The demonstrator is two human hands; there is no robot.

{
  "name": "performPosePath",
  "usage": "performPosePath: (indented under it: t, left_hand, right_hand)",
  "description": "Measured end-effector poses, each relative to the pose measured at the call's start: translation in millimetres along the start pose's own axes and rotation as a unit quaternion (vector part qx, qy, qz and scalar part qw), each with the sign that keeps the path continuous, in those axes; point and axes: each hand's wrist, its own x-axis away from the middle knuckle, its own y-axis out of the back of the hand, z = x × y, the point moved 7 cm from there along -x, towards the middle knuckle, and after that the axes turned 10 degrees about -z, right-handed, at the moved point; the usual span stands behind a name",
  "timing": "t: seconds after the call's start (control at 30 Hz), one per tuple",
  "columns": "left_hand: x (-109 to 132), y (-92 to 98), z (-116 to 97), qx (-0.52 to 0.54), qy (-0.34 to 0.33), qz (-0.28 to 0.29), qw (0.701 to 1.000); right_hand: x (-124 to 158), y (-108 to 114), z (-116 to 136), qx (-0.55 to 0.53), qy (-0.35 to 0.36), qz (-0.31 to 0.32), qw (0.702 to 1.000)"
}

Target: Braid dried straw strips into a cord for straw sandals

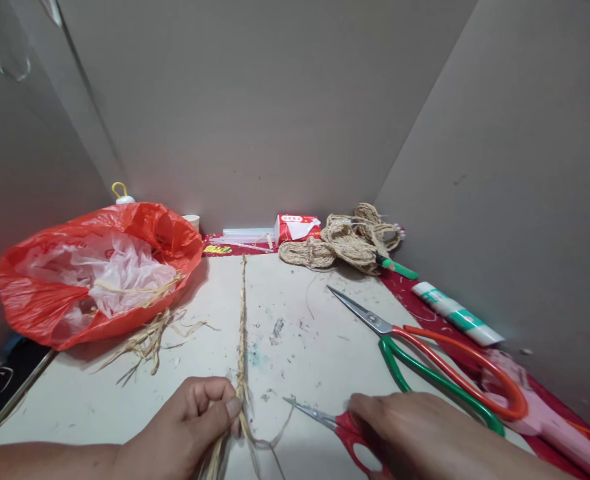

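Straw braid (243, 307): runs up the middle of the white tabletop (305, 363); looks super light, dry, bendy, probably not slippery.
Loose strands (217, 457): thin, likely to split if yanked.
Best hold: I'd pinch right where the braiding ends.
Left hand (195, 417): thumb and finger closed on the braid near its loose end.
Right hand (409, 427): curled over the small red scissors (331, 421), can't tell if it's actually gripping.

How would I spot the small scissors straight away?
Find the pale tabletop, then the right hand at the picture's bottom. Touching it are the small scissors, silver blades pointing left toward the braid. Their visible handle is red; the larger scissors beyond have one orange-red handle and one green.
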Motion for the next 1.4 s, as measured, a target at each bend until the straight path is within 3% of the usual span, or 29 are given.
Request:
performPosePath:
  t: [0.17,0.37,0.53,0.67,0.77,0.87,0.97,1.07,1.2,1.4]
  left_hand:
    - [0,0.2,1,0.008,0.011,-0.003,1.0]
    - [-1,3.6,4,-0.006,-0.006,0.002,1.0]
    - [-1,2.1,2,-0.008,-0.006,0.003,1.0]
    - [-1,1.8,2,0.001,-0.004,0.001,1.0]
    - [-1,2.8,3,0.004,-0.004,-0.001,1.0]
    - [-1,1.8,4,0.012,0.005,0.003,1.0]
    - [0,0.7,5,0.028,0.014,0.003,1.0]
    - [0,0.2,5,0.027,0.008,0.006,1.0]
    - [0,0.9,5,0.004,-0.007,0.0,1.0]
    - [-1,-2.9,5,0.008,0.001,0.007,1.0]
  right_hand:
    - [-5,2,2,0.018,-0.002,0.032,0.999]
    - [2,-8,2,0.054,-0.005,0.025,0.998]
    - [-14,-5,7,0.07,-0.042,0.04,0.996]
    - [-30,0,14,-0.107,-0.113,0.033,0.987]
    - [-30,-17,18,-0.289,-0.178,0.06,0.939]
    - [-27,-40,21,-0.34,-0.187,0.096,0.917]
    - [-27,-46,23,-0.251,-0.136,0.094,0.954]
    - [-27,-38,33,-0.091,-0.056,0.083,0.991]
    - [-27,-30,47,0.06,-0.021,0.1,0.993]
    - [-37,-35,60,0.148,0.001,0.066,0.987]
